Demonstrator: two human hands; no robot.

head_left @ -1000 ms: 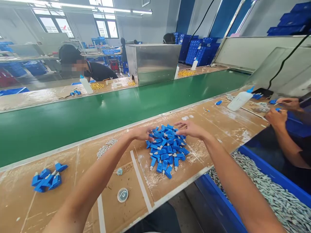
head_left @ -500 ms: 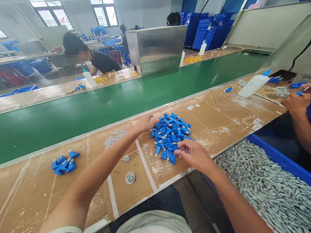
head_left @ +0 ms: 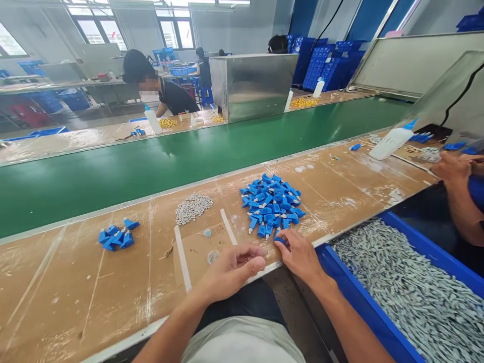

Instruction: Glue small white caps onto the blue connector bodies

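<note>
My right hand (head_left: 298,252) is closed on a blue piece (head_left: 280,239) at the near edge of a big pile of blue pieces (head_left: 270,201). To its left, my left hand (head_left: 238,269) hangs over the table's front edge, fingers curved and apart, with nothing in it. It partly covers a small round dish (head_left: 213,257). A little white cap (head_left: 207,232) lies on the cardboard behind that dish. Small grey pieces (head_left: 193,207) form a heap left of the blue pile. A smaller group of blue pieces (head_left: 118,237) sits farther left.
Beyond the cardboard-covered table (head_left: 124,292) runs a green belt (head_left: 181,164). A blue bin (head_left: 348,282) of grey parts stands at the right. A white bottle (head_left: 391,143) leans near another person's hand (head_left: 454,169). Someone bends over the far bench.
My left hand has drawn back from the far side of the blue pile towards the table's front edge. My right hand has closed on a blue piece. The view has shifted.
</note>
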